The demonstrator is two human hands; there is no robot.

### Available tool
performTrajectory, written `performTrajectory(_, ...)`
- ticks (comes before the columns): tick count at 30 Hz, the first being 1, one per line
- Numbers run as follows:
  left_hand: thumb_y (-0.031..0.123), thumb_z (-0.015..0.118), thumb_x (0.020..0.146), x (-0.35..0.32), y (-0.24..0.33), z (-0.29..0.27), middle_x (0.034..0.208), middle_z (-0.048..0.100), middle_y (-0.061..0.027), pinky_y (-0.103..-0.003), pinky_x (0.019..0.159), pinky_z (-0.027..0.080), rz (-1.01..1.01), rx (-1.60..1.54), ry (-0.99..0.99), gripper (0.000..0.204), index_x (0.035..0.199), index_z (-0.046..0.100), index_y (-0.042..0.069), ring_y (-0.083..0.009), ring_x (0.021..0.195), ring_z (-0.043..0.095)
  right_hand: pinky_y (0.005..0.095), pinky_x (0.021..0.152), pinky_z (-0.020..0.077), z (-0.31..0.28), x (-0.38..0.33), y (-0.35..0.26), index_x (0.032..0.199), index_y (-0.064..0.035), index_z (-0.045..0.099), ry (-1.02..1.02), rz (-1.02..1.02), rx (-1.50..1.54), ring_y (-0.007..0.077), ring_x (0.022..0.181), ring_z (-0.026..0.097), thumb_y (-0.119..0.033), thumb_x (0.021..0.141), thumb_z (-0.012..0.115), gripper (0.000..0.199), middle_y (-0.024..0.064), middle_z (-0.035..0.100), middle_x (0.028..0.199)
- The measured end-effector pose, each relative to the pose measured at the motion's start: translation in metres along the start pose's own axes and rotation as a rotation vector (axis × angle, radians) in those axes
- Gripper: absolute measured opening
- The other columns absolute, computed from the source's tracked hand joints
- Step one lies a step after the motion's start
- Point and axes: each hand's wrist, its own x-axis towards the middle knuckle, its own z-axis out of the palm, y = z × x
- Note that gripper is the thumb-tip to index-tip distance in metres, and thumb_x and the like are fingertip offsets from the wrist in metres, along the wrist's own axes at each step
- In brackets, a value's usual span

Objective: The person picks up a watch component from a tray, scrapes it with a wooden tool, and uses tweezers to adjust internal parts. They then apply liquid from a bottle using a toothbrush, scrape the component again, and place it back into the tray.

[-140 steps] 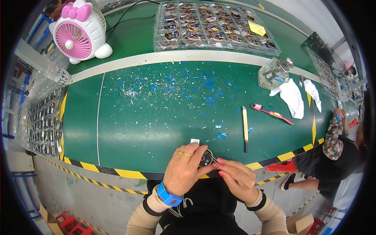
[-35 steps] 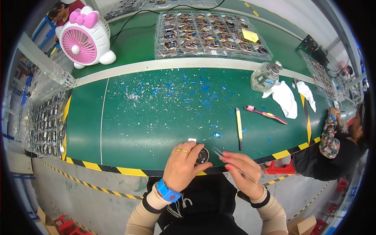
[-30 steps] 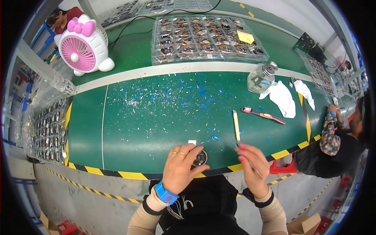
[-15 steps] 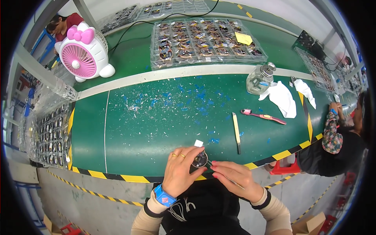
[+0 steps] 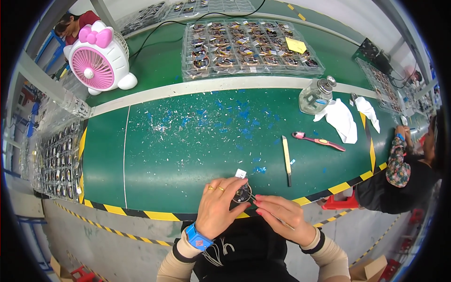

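My left hand [image 5: 220, 207] has its fingers closed around a small round dark part [image 5: 242, 193] at the near edge of the green table [image 5: 155, 164]. My right hand [image 5: 282, 217] pinches thin tweezers [image 5: 256, 201] with fingers together, and the tips touch the part. A small white tab [image 5: 240, 173] lies just beyond, and a yellow blade [image 5: 286, 159] rests nearby.
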Motion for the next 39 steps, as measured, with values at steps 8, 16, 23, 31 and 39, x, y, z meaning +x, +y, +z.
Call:
performTrajectory(8, 0.012, 0.082, 0.069, 0.000, 0.000, -0.001, 0.118, 0.061, -0.0062, -0.039, 0.088, 0.042, 0.012, 0.000, -0.002, 0.061, 0.125, 0.058, 0.009, -0.0281, 0.106, 0.055, 0.0338, 0.072, 0.0577, 0.002, -0.001, -0.004, 0.101, 0.0077, 0.066, 0.030, 0.011, -0.016, 0.0301, 0.086, 0.070, 0.006, 0.080, 0.072, 0.022, 0.0198, 0.068, 0.105)
performTrajectory(16, 0.009, 0.082, 0.068, 0.002, 0.001, 0.000, 0.117, 0.062, -0.0090, -0.041, 0.088, 0.044, 0.015, -0.042, 0.009, 0.062, 0.125, 0.057, 0.007, -0.0302, 0.104, 0.056, 0.0313, 0.075, 0.0572, 0.004, 0.010, -0.024, 0.098, 0.0057, 0.069, 0.042, 0.188, -0.028, 0.0275, 0.087, 0.070, 0.008, 0.080, 0.070, 0.018, 0.0189, 0.069, 0.103)
performTrajectory(23, 0.004, 0.081, 0.068, 0.001, 0.001, 0.000, 0.114, 0.062, -0.0126, -0.042, 0.089, 0.047, 0.002, -0.115, 0.029, 0.061, 0.124, 0.056, 0.004, -0.0332, 0.103, 0.056, 0.0338, 0.073, 0.0579, 0.001, 0.010, -0.006, 0.102, 0.0069, 0.067, 0.017, 0.225, 0.146, 0.0303, 0.088, 0.070, 0.007, 0.083, 0.068, 0.019, 0.0197, 0.068, 0.106)
performTrajectory(31, 0.004, 0.081, 0.067, 0.000, 0.002, 0.002, 0.113, 0.062, -0.0129, -0.042, 0.088, 0.048, -0.006, -0.095, 0.070, 0.059, 0.121, 0.057, 0.003, -0.0341, 0.102, 0.057, 0.0346, 0.078, 0.0587, 0.026, -0.017, 0.018, 0.103, 0.0073, 0.066, 0.094, -0.073, -0.023, 0.0311, 0.093, 0.070, 0.008, 0.079, 0.071, 0.024, 0.0220, 0.067, 0.110)
performTrajectory(39, 0.004, 0.081, 0.068, -0.002, 0.002, 0.005, 0.111, 0.063, -0.0124, -0.042, 0.087, 0.049, -0.020, -0.105, 0.107, 0.057, 0.120, 0.058, 0.004, -0.0343, 0.101, 0.058, 0.0351, 0.079, 0.0584, 0.020, -0.015, 0.008, 0.103, 0.0058, 0.066, 0.102, -0.053, -0.029, 0.0318, 0.093, 0.070, 0.010, 0.079, 0.070, 0.025, 0.0222, 0.067, 0.109)
